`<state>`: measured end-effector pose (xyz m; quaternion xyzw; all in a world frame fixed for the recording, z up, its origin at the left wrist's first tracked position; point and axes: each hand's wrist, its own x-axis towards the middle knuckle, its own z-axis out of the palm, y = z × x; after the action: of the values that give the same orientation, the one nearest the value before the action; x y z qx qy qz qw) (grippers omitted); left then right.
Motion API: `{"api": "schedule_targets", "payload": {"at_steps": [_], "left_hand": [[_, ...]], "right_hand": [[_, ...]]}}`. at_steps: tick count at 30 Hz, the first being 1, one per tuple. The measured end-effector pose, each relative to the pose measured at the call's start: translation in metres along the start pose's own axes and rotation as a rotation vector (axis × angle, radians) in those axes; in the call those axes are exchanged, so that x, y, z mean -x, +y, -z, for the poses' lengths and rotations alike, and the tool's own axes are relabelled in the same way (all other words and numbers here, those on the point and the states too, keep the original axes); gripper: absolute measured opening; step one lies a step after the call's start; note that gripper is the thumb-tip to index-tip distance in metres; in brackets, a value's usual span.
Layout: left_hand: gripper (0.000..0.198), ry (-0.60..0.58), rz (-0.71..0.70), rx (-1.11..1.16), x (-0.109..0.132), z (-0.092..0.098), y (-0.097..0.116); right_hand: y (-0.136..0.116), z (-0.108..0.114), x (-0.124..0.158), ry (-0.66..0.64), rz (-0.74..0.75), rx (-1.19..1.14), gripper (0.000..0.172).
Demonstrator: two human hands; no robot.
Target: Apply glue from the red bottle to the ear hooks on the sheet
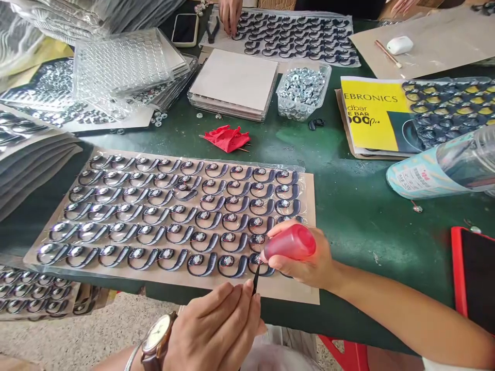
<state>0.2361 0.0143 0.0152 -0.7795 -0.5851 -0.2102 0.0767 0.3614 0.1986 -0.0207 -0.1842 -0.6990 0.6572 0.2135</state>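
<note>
My left hand [216,324], with a watch on its wrist, is closed around black pointed tweezers [256,281]. Their tip touches a black hook-shaped piece [258,259] in the front row, near the right end. In my right hand [315,265] is a small squeeze bottle [293,242] of red liquid, tilted with its nozzle down at the same piece. Rows of similar curved black pieces, each with a round silvery part and thin wires, lie on a film-covered cardboard sheet [299,291]. My right hand hides some pieces at the sheet's right side.
Beyond the sheet lie a crumpled red wrapper [227,138], a tub of metal washers [303,90] and stacked cards [234,77]. Clear trays [119,67] pile up back left. A bottle [433,167] and red-edged device [460,278] lie right. Another person's hand [231,15] works opposite.
</note>
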Motion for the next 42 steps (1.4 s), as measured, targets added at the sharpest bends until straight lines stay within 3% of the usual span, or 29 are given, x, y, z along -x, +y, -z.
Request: {"api": "schedule_targets", "payload": {"at_steps": [7, 20, 29, 37, 42], "left_hand": [[0.016, -0.010, -0.013, 0.001, 0.000, 0.001, -0.003], [0.019, 0.050, 0.027, 0.041, 0.016, -0.013, -0.002], [0.021, 0.018, 0.068, 0.195, -0.001, 0.003, -0.015], [0.016, 0.018, 0.089, 0.357, -0.010, 0.005, -0.027], [0.018, 0.015, 0.165, 0.467, -0.015, 0.008, -0.035]], "right_hand": [[0.001, 0.000, -0.002, 0.076, 0.179, 0.165, 0.016], [0.000, 0.004, -0.002, 0.092, 0.123, 0.229, 0.017], [-0.002, 0.003, -0.003, 0.126, 0.177, 0.199, 0.019], [-0.002, 0.004, -0.004, 0.082, 0.180, 0.244, 0.018], [-0.003, 0.004, -0.004, 0.131, 0.243, 0.257, 0.019]]}}
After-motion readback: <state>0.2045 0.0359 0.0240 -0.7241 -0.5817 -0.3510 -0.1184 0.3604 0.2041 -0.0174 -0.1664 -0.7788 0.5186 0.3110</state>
